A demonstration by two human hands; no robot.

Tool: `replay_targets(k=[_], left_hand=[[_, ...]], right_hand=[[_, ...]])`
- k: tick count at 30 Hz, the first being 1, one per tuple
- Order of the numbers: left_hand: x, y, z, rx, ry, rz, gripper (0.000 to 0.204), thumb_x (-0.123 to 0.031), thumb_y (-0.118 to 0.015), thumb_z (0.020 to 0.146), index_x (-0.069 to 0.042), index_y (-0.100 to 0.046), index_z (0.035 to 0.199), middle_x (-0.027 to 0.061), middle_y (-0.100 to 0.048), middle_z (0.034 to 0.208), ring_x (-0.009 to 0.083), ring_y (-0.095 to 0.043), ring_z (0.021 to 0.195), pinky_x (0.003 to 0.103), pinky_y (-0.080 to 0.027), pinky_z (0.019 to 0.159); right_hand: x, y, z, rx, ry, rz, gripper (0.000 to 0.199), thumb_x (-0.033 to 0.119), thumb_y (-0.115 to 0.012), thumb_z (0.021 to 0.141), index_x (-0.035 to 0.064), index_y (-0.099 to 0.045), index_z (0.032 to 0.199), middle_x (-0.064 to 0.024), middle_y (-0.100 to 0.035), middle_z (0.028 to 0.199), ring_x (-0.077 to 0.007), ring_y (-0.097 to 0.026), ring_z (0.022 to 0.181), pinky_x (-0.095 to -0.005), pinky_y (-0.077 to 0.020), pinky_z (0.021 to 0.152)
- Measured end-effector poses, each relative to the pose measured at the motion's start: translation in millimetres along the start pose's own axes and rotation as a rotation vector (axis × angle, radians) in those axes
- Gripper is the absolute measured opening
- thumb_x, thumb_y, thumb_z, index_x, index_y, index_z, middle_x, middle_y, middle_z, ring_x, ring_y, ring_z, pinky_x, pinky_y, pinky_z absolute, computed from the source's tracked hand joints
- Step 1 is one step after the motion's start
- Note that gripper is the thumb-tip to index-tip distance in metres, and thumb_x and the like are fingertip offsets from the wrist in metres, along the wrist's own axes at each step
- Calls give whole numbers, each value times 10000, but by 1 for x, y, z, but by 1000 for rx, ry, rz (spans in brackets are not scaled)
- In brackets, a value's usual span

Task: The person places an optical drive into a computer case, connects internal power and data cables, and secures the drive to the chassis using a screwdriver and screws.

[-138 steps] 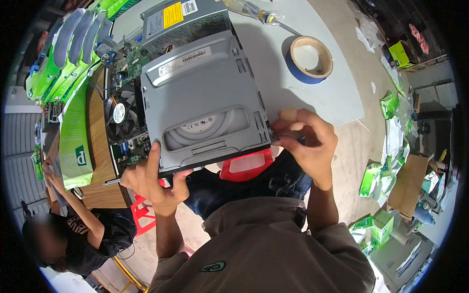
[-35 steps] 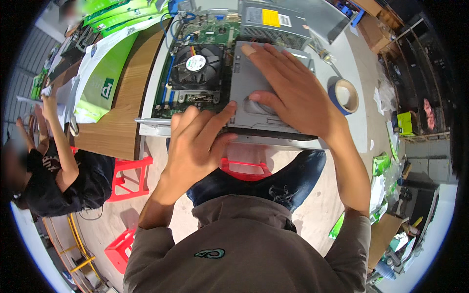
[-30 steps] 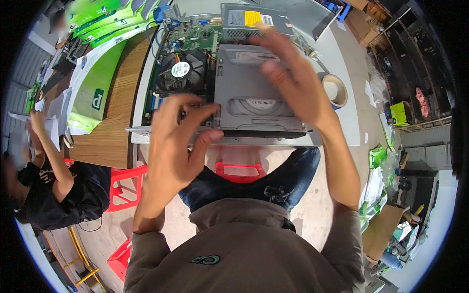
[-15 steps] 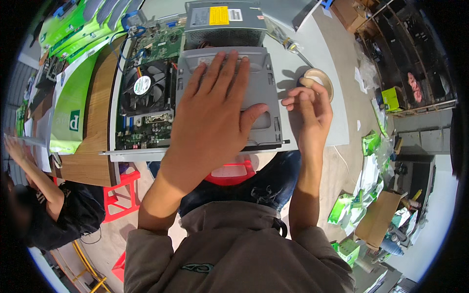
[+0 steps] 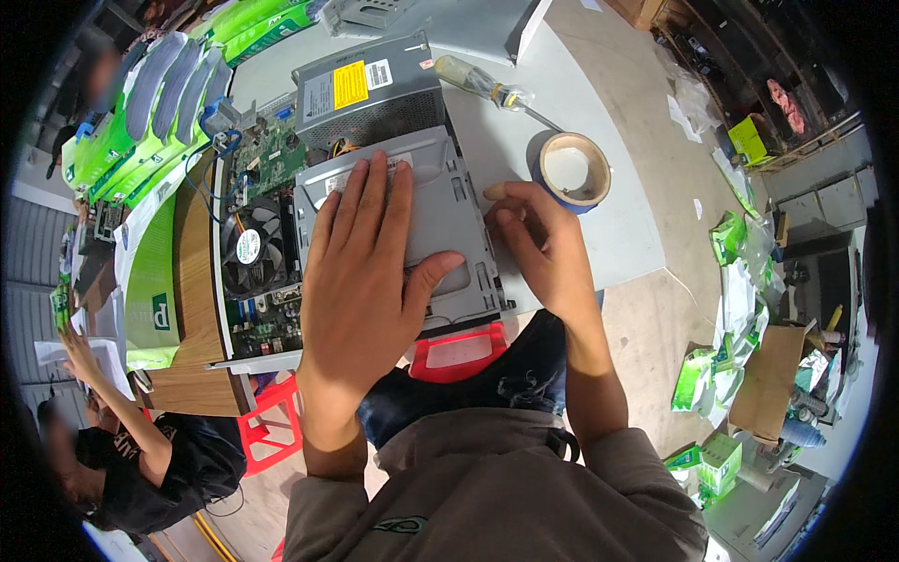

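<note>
Grey metal drive cage (image 5: 440, 201) sat atop open computer case (image 5: 267, 272) on desk (image 5: 609, 225); left hand (image 5: 361, 272) pressed flat, open, on cage; right hand (image 5: 538, 248) pinched cage's right edge; tape roll (image 5: 571, 170) just right of cage.

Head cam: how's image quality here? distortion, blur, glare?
Head view: strong fisheye, table edges bow and black vignette rings the frame; light is even and soft, no harsh shadows; left hand and right hand on the grey drive cage are sharp; mild sheen on the screwdriver handle; faces at the left rim are blurred.
</note>
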State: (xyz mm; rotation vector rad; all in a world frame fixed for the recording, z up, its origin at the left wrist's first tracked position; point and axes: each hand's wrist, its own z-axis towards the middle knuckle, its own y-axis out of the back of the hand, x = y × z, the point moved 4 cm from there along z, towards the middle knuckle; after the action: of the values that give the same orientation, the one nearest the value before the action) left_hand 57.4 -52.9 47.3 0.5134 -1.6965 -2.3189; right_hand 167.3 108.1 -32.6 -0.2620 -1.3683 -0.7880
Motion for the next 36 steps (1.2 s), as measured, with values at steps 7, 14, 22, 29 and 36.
replay_targets(k=[7, 14, 22, 29, 36], left_hand=[[1, 2, -1, -37, 5, -49, 734, -445, -618, 954, 11, -445, 1503, 231, -414, 1567, 395, -372, 1465, 492, -267, 1208], [2, 2, -6, -104, -15, -43, 697, -423, -646, 948, 0, -480, 1477, 237, -446, 1539, 394, -407, 1439, 492, -295, 1196], [-1, 4, -6, -113, -38, -58, 675, -434, -618, 971, 29, -491, 1445, 290, -457, 1502, 423, -434, 1408, 510, -300, 1185], [1, 5, -2, -38, -14, -48, 704, -428, -638, 951, 22, -472, 1467, 286, -425, 1530, 426, -418, 1419, 512, -287, 1191], [-1, 8, 4, 29, 31, -83, 768, -406, -700, 889, 33, -467, 1474, 279, -403, 1551, 440, -397, 1434, 525, -276, 1194]], right_hand=[[15, 2, 4, -99, 41, 217, 192, -19, -559, 1006, -27, -615, 1189, -95, -700, 1036, -142, -664, 937, -271, -527, 806], [56, 21, 95, -91, 530, -743, 345, 78, -693, 904, 52, -620, 1240, -152, -706, 1105, -324, -681, 1014, -416, -540, 870], [4, 15, 177, 161, 233, -1080, 320, 153, -765, 796, 30, -656, 1071, -198, -706, 1023, -393, -681, 1030, -494, -550, 852], [90, 91, 126, -254, 434, -1040, 584, 156, -765, 774, 33, -605, 1323, -193, -694, 1096, -333, -681, 977, -446, -540, 818], [112, 158, 42, -418, 531, -251, 610, 128, -747, 826, -60, -533, 1365, -134, -650, 1144, -187, -658, 956, -316, -556, 797]])
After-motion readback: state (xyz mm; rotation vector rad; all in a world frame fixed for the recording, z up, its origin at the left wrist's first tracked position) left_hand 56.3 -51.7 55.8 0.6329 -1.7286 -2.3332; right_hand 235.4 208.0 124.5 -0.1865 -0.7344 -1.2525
